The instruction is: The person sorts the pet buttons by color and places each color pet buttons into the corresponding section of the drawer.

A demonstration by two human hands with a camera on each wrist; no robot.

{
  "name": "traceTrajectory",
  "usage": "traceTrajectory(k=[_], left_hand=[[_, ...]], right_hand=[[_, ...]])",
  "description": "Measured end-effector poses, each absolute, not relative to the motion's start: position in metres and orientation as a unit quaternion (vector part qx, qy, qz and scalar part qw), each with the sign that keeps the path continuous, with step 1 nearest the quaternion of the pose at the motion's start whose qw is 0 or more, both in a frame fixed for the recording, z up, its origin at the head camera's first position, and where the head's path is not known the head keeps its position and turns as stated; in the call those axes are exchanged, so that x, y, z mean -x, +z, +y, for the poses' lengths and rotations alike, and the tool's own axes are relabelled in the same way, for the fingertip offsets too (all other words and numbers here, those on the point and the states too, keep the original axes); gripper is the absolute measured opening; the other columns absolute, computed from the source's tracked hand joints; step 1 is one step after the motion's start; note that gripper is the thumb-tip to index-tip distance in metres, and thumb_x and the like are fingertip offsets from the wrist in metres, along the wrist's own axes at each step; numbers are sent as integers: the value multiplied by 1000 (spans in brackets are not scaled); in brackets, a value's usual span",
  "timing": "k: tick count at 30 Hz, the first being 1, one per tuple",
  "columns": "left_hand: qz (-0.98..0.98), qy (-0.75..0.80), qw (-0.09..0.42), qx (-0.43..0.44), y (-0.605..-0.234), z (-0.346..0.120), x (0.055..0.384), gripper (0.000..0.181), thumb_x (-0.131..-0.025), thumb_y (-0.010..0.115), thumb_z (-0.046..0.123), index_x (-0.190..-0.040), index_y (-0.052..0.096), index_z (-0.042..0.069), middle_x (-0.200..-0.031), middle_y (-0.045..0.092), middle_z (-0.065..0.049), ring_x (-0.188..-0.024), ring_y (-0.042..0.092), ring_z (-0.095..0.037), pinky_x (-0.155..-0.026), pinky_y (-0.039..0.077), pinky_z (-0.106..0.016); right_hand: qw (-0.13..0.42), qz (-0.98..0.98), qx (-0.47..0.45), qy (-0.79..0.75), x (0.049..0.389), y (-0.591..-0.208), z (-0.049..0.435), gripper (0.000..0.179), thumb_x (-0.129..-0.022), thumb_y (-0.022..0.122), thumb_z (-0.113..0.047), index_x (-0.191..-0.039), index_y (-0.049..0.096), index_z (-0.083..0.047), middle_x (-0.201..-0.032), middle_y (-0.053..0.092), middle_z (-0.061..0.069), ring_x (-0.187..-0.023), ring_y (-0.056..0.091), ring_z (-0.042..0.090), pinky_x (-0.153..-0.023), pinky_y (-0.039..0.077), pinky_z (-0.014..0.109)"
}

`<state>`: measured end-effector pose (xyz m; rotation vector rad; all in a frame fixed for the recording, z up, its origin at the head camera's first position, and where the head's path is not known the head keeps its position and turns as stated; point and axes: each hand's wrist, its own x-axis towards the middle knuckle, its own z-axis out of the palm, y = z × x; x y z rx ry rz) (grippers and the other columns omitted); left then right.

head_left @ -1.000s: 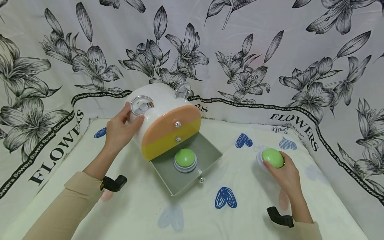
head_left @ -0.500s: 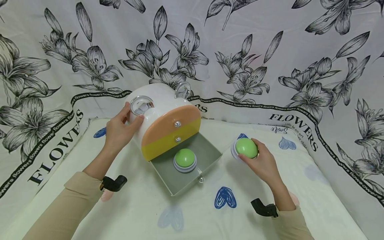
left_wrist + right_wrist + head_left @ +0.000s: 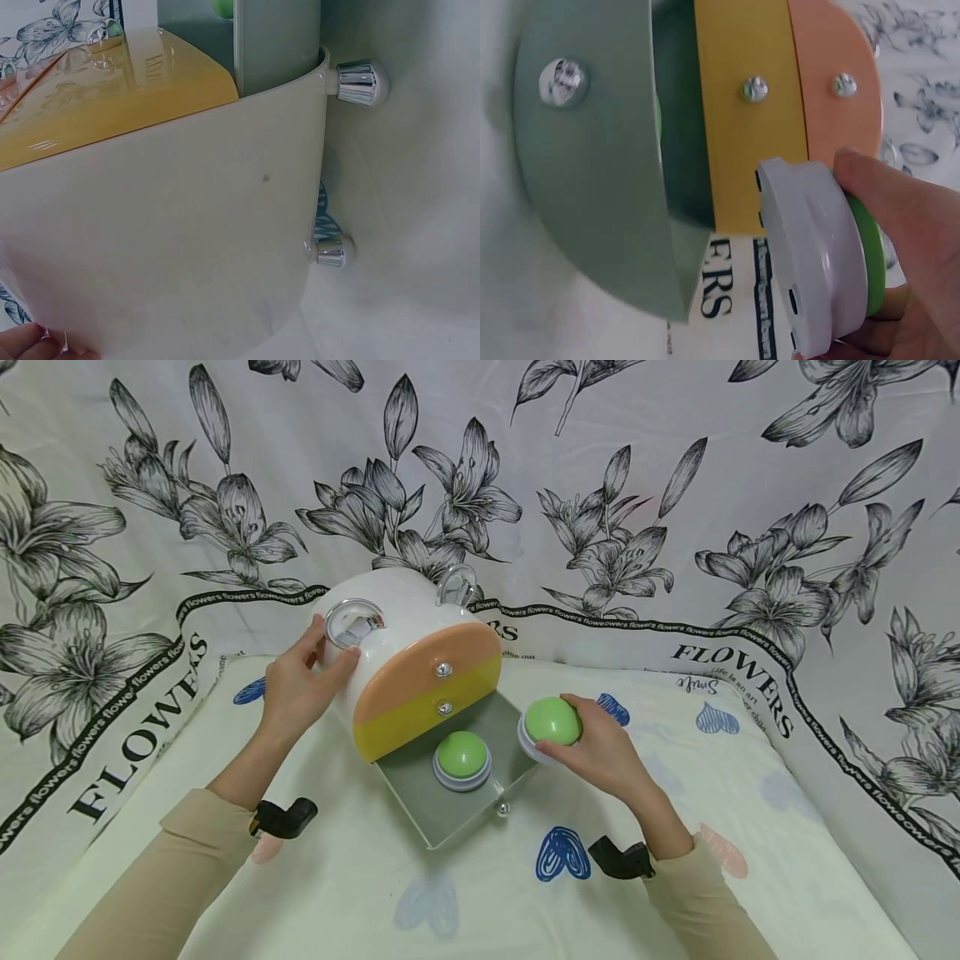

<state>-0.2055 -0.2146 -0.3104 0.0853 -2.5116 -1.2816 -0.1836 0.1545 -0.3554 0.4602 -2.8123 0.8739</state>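
A small white rounded chest (image 3: 390, 610) has an orange drawer, a yellow drawer and a grey-green bottom drawer (image 3: 420, 810) pulled out. In that drawer sits a push button with a green dome (image 3: 461, 754) on a pale base. My right hand (image 3: 600, 750) grips a second green push button (image 3: 552, 721) by its dome, tilted, above the drawer's right rim. Its pale base (image 3: 802, 255) faces the drawer in the right wrist view. My left hand (image 3: 300, 681) rests on the chest's left side, below a clear round ear (image 3: 355, 624). Its fingertips touch the white shell in the left wrist view.
Silver knobs (image 3: 445, 670) stick out from the drawer fronts, and small silver feet (image 3: 335, 252) from the body's underside. A white cloth with printed hearts (image 3: 562, 854) covers the surface. Behind hangs a flower-printed curtain (image 3: 570, 410).
My right hand has carried the second push button leftward from the cloth at the right to the open drawer's edge. The left hand and the chest have stayed still.
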Motion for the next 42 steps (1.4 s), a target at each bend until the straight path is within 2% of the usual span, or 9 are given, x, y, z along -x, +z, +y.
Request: traceTrajectory(k=[7,13,19,29,36,42], left_hand=[[-880,-447,155,-34,-311,-215,206,77,-83,55,57,-145,27,20,-149,25,4,-133,32,-33,-96,42,-45],[-880,-448,156,-35,-310,-215,206,77,-83,55,57,-145,26,21,-149,25,3,-133,32,-34,-96,42,-45],[-878,-452,155,-33,-310,-215,206,77,-83,55,57,-145,27,21,-149,25,4,-133,32,-33,-96,42,-45],[-880,-449,152,-38,-309,-214,205,77,-83,54,57,-145,26,21,-149,25,4,-133,32,-34,-96,42,-45],[-879,-450,152,-37,-309,-214,205,77,-83,54,57,-145,25,22,-149,24,4,-133,31,-34,-97,41,-46],[-878,-451,157,-33,-310,-214,205,76,-84,54,55,-145,26,20,-149,24,4,-133,31,-33,-97,41,-45]], right_hand=[[44,-945,-177,270,187,-353,132,75,-72,75,-42,-129,47,-2,-117,57,13,-97,58,25,-77,55,38],[37,-952,-203,225,194,-355,118,73,-71,75,-43,-125,51,0,-108,61,12,-90,58,23,-74,54,35],[33,-957,-227,179,199,-357,106,69,-70,76,-42,-120,54,0,-99,60,11,-83,55,21,-66,51,32],[24,-963,-235,131,200,-365,96,72,-70,75,-44,-120,53,1,-106,59,13,-92,54,25,-71,52,35],[18,-959,-242,145,203,-373,92,67,-68,77,-43,-116,55,-1,-95,59,9,-82,53,20,-65,49,30],[-2,-951,-255,174,205,-381,86,68,-68,78,-42,-117,54,-2,-95,59,6,-79,53,17,-66,49,29]])
